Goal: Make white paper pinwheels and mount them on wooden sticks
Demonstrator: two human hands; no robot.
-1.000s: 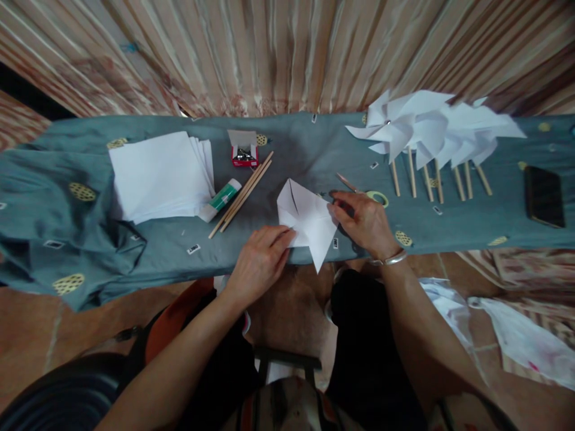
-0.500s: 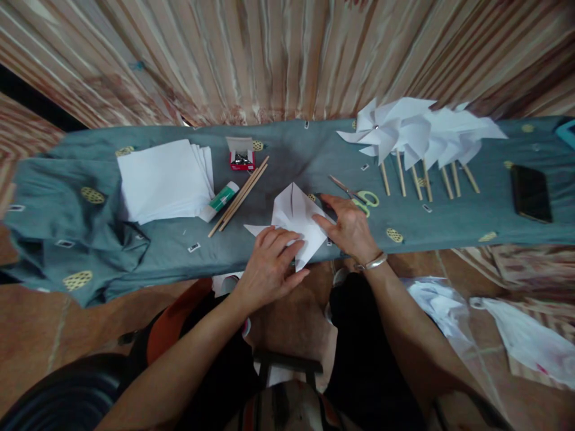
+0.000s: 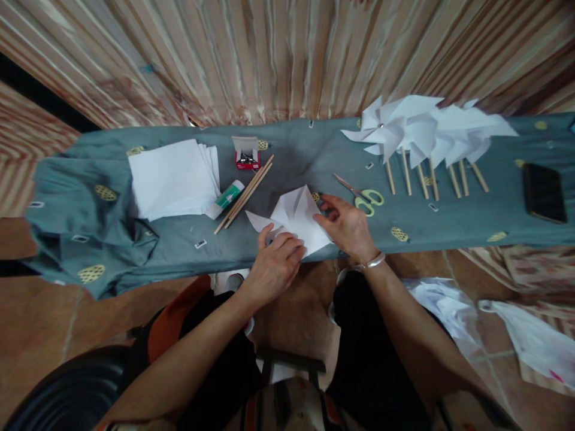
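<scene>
A partly folded white paper pinwheel (image 3: 304, 222) lies near the table's front edge, between my two hands. My left hand (image 3: 277, 260) grips its lower left part, with the thumb raised at the side and the fingertips on the paper. At the right edge of the sheet, my right hand (image 3: 348, 227) has its thumb on the paper and its other fingers curled close by. A metal bracelet (image 3: 375, 260) is on the right wrist. Scissors with green handles (image 3: 365, 197) rest just beyond the right hand. The pinwheel's underside is hidden.
On the green cloth (image 3: 278, 140) lie a stack of white paper (image 3: 173, 179), a glue stick (image 3: 228, 196), wooden sticks (image 3: 245, 194) and a red box of small metal pieces (image 3: 247, 158). Several finished pinwheels (image 3: 420, 131) and a phone (image 3: 544, 193) are at the right.
The paper has turned a little clockwise, its top point shifting right. My left thumb has lifted to the other side, and my right fingers have curled in. The whole view has shifted slightly.
</scene>
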